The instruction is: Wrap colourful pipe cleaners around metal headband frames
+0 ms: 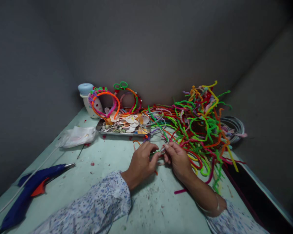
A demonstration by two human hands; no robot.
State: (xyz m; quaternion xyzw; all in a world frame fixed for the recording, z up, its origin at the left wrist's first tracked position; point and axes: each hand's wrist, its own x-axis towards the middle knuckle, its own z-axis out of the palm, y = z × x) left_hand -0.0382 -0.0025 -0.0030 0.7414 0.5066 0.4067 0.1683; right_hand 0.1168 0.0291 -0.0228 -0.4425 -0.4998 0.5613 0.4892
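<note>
Head view showed the right hand (179,161) pinching looped wire (167,140) near-right of the tray (123,133), presumably for control, while the left hand (142,161) curled alongside, fingertips nearly together, hold indeterminate.

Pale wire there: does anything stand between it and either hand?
Nothing visible blocks the right hand, which pinches the pale wire. The left hand is close beside; what it touches is too small to tell.

Tabletop (107,156): glue gun (27,191), tray (123,134), pipe cleaners (209,126), perhaps bag (79,136).
</note>
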